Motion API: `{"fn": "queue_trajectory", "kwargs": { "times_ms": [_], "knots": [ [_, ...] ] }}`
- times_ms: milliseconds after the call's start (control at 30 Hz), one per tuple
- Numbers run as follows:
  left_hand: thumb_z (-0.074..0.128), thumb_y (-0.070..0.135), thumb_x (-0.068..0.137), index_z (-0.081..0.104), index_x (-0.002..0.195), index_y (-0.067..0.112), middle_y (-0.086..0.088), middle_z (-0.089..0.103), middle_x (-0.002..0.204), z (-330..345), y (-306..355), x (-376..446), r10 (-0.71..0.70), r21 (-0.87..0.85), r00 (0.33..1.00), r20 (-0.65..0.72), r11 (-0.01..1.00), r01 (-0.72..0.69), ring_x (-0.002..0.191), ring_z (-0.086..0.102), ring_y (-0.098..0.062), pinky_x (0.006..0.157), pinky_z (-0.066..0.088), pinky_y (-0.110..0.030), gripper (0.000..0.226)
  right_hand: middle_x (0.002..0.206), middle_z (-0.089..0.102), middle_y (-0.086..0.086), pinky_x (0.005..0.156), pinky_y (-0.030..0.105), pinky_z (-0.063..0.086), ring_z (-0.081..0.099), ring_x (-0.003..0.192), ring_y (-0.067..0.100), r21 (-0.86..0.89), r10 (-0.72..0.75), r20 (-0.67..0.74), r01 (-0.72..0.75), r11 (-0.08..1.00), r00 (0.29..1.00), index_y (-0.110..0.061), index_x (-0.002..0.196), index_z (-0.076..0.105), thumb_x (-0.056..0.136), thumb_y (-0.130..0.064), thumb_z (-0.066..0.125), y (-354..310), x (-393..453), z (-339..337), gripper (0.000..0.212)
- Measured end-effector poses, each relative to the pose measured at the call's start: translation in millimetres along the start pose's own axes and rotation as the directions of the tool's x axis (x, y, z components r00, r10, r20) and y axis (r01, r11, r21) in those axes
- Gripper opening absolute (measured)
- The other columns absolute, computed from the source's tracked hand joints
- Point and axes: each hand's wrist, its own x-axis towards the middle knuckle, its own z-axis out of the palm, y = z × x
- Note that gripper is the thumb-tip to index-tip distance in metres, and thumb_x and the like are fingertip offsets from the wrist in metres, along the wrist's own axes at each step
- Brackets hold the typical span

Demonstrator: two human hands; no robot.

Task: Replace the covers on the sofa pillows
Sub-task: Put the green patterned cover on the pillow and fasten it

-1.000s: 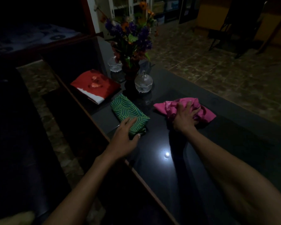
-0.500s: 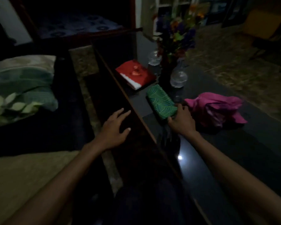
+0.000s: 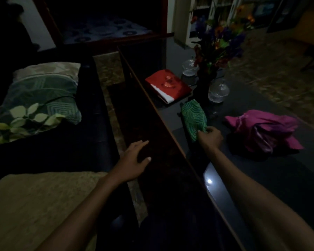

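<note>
**Picking up the green cover**

Pillow [image 3: 38,102] lies on the dark sofa [image 3: 91,142] at far left. Left hand [image 3: 134,160] hovers relaxed, fingers straight, holding nothing. Right hand [image 3: 209,135] pinches the near end of the folded green cover [image 3: 193,116] on the glossy black table [image 3: 261,178] — best to lift it clear and shake it open before carrying it over. Pink cloth [image 3: 261,129] sits just right. Room dim; tiled floor [image 3: 279,75] beyond.

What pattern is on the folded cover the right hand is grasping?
Green with lighter wavy line patterning, seen in the head view.
</note>
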Motion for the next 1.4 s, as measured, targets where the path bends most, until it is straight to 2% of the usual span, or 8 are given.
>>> {"fn": "queue_trajectory", "kwargs": {
  "times_ms": [100,200,300,500,633,800,1067,1400],
  "knots": [
    [0.067,0.044,0.091,0.044,0.147,0.029,-0.001,0.046,0.150,1.4,34.9,2.4,-0.168,-0.393,0.986,0.019,0.905,0.162,0.131,0.050,-0.016,0.102,0.044,-0.030,0.062,0.105,0.072,0.012,0.078,0.022,0.043,0.068,0.097,0.026,0.053,-0.317,-0.045,0.319,0.946,0.947,-0.011,0.108,0.074,0.082,-0.001,0.064,-24.3,-41.0,-13.2,0.030],
    [0.066,0.063,0.073,0.037,0.150,0.028,-0.004,0.044,0.150,-9.0,75.3,-4.5,-0.337,-0.795,0.921,0.197,0.495,0.351,0.131,0.050,-0.029,0.099,0.047,-0.044,0.089,0.093,0.065,0.004,0.066,0.016,0.040,0.062,0.074,0.018,0.091,-0.625,0.003,0.622,0.778,0.781,-0.014,0.102,0.073,0.073,0.008,0.063,-38.9,-97.7,-31.3,0.037],
    [0.066,0.059,0.084,0.052,0.135,0.023,-0.012,0.055,0.136,-24.2,92.1,-16.1,-0.328,-0.946,0.917,0.226,0.150,0.287,0.128,0.053,-0.038,0.104,0.048,-0.051,0.064,0.093,0.059,-0.001,0.064,0.015,0.043,0.055,0.072,0.011,0.173,-0.815,0.115,0.797,0.579,0.568,-0.012,0.101,0.073,0.068,0.008,0.059,-44.7,-157.5,-50.1,0.041],
    [0.068,0.014,0.093,0.063,0.121,0.002,-0.018,0.071,0.116,-58.1,91.8,-58.5,-0.437,-0.948,0.881,-0.179,0.316,-0.036,0.105,0.069,-0.032,0.094,0.055,-0.050,0.031,0.098,0.056,-0.005,0.079,0.024,0.049,0.060,0.091,0.010,0.375,-0.872,0.360,0.805,0.461,0.332,-0.019,0.109,0.072,0.070,0.003,0.065,-65.8,-222.4,-75.3,0.045],
    [0.058,0.019,0.099,0.068,0.103,0.011,-0.015,0.071,0.114,-97.4,94.2,-94.0,-0.405,-0.930,0.890,-0.211,0.364,-0.056,0.100,0.069,-0.030,0.098,0.052,-0.050,0.013,0.087,0.066,-0.007,0.066,0.040,0.052,0.064,0.072,0.024,0.476,-0.786,0.367,0.626,0.618,0.497,-0.028,0.116,0.070,0.079,-0.017,0.063,-95.5,-239.2,-84.4,0.039],
    [0.040,0.033,0.106,0.069,0.120,0.008,-0.016,0.073,0.115,-118.8,114.2,-143.4,-0.230,-0.956,0.970,-0.078,0.295,-0.007,0.099,0.072,-0.028,0.084,0.060,-0.041,0.040,0.111,0.070,-0.009,0.072,0.025,0.057,0.071,0.096,0.007,0.575,-0.636,0.459,0.339,0.745,0.620,-0.035,0.131,0.060,0.085,-0.050,0.077,-138.0,-260.3,-77.8,0.052],
    [0.044,0.034,0.105,0.072,0.105,0.009,-0.016,0.073,0.113,-140.5,94.0,-151.2,-0.235,-0.890,0.953,-0.190,0.452,-0.066,0.108,0.068,-0.035,0.095,0.054,-0.049,0.038,0.090,0.079,-0.003,0.070,0.026,0.057,0.074,0.084,0.012,0.622,-0.361,0.480,-0.020,0.783,0.800,-0.023,0.098,0.074,0.104,-0.017,0.058,-133.8,-261.8,-47.4,0.018],
    [0.059,0.056,0.094,0.037,0.149,0.010,0.002,0.046,0.147,-196.0,58.4,-151.6,-0.378,-0.826,0.783,-0.493,0.487,-0.285,0.133,0.046,-0.020,0.114,0.032,-0.040,0.075,0.087,0.073,0.015,0.063,0.034,0.057,0.069,0.068,0.021,0.128,-0.122,0.568,0.059,0.990,0.814,-0.007,0.112,0.072,0.087,-0.002,0.073,-78.1,-229.1,-55.4,0.025]
  ]
}}
